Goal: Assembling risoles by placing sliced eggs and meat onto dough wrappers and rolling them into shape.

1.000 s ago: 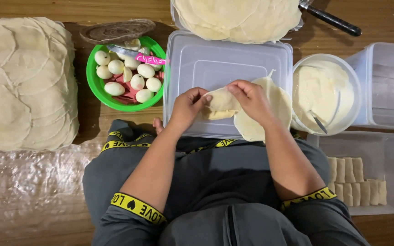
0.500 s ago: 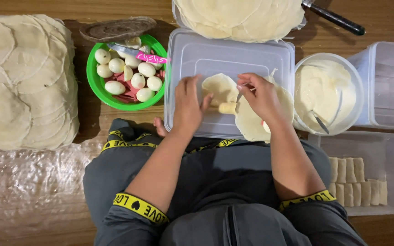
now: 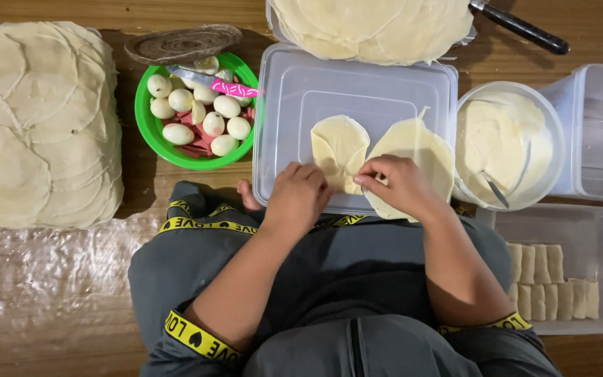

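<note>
Folding wrapper, egg bowl (left), batter bowl

Single head view, straight down, close — over the lap

large stack of round wrappers at left, green bowl holding peeled eggs and a pink-handled knife, white bowl of pale batter with spoon, clear tub of folded rolls, black-handled utensil
</note>
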